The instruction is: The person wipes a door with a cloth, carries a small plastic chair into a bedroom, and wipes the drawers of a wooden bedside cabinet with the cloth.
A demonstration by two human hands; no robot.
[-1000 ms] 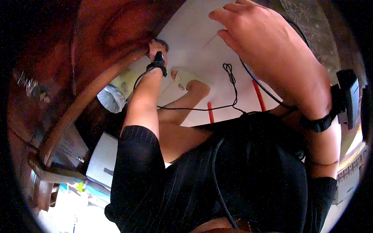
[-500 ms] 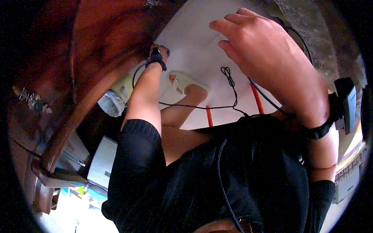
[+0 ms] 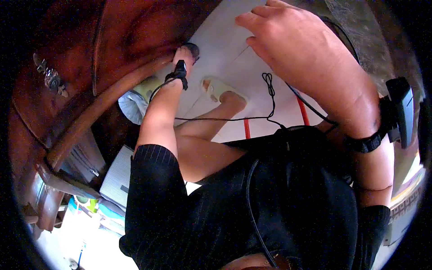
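Note:
My left hand [image 3: 182, 56] is beside the curved edge of the dark red wooden furniture [image 3: 130, 81]. Its fingers are closed against a dark rounded object [image 3: 193, 49], too small and dim to name. A black strap with a small device [image 3: 180, 69] sits on that wrist. In the upper right, my right hand [image 3: 279, 33] hangs above the pale floor [image 3: 234, 40], fingers loosely bent and the thumb apart. Nothing shows in it, though its palm faces away. That wrist carries a black strap with a larger device [image 3: 400, 112].
A black cable [image 3: 225, 119] crosses my lap, with a tied loop. Below are my foot in a pale slipper [image 3: 218, 88] and two red bars [image 3: 303, 110]. At left are a bin with a plastic liner [image 3: 132, 107], keys [image 3: 51, 78] and a ribbed grey box [image 3: 118, 173].
The view has shifted slightly. The dark rounded object by my left hand shows more plainly. My right hand has moved a little up and left in view, its fingers still loosely bent.

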